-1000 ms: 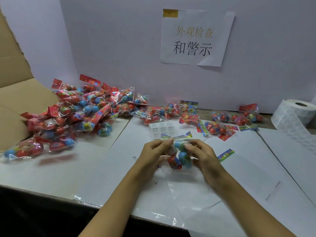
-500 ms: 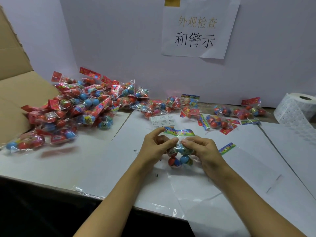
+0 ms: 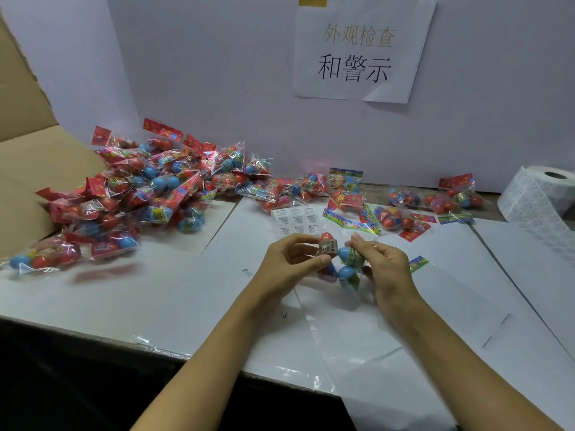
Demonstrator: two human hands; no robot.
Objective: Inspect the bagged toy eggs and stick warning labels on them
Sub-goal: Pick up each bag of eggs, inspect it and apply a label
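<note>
bag: a clear bag (image 3: 337, 259) of red and blue toy eggs is held just above the worktop (image 3: 124, 293), between both hands, near the front middle.
left hand: the left hand (image 3: 289, 262) has thumb and fingers curled round the left side of the bag, at a red egg.
right hand: the right hand (image 3: 384, 262) pinches the right side, at a blue egg.
labels: a small sheet of warning labels (image 3: 295, 220) lies flat just behind the hands; no label is on a finger yet, so this looks like the inspecting step.
risk, slip: the film looks smooth and the eggs round; a loose pinch may let the bag drop and roll among other bags.
risk, mixing: the big pile (image 3: 149, 194) at the left and the few bags (image 3: 432, 203) at the right are not far apart; a bag put down on the wrong side may go out without a label.
risk, label: the film is wrinkled over the eggs, so a label may crease or stick badly.
surface: the worktop is covered with white paper sheets and clear plastic.
room: a pale wall behind with a paper sign (image 3: 361, 48), a label roll (image 3: 541, 194) at the far right, a cardboard box (image 3: 28, 169) at the left.
</note>
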